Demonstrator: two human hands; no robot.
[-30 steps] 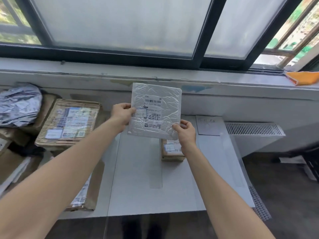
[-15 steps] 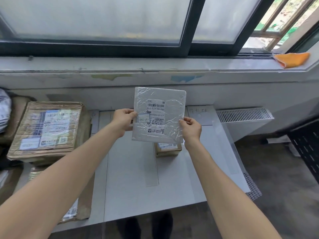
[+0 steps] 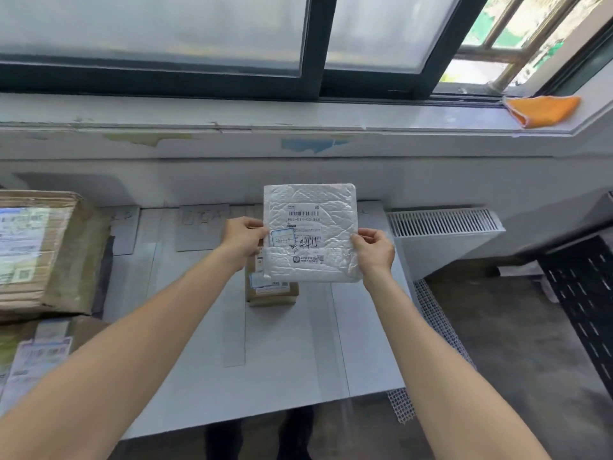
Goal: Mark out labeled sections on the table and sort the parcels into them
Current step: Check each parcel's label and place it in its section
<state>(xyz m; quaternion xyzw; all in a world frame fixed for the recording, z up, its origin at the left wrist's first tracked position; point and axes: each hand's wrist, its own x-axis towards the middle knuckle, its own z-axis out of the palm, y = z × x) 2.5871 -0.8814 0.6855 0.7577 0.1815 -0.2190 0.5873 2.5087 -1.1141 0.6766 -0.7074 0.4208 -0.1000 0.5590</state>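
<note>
— Where is the white parcel [image 3: 310,232]?
— Centre frame, above the table [image 3: 199,376]; left hand [image 3: 243,240] and right hand [image 3: 373,249] pinch its side edges.
— Its label?
— A barcode; handwriting, maybe "4415".

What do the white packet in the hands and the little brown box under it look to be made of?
The white packet, pinched at its sides by the left hand and right hand, looks like a glossy plastic mailer: its skin is crinkled and catches light, perhaps padded. The small brown box looks like matte cardboard with paper labels stuck on.
</note>
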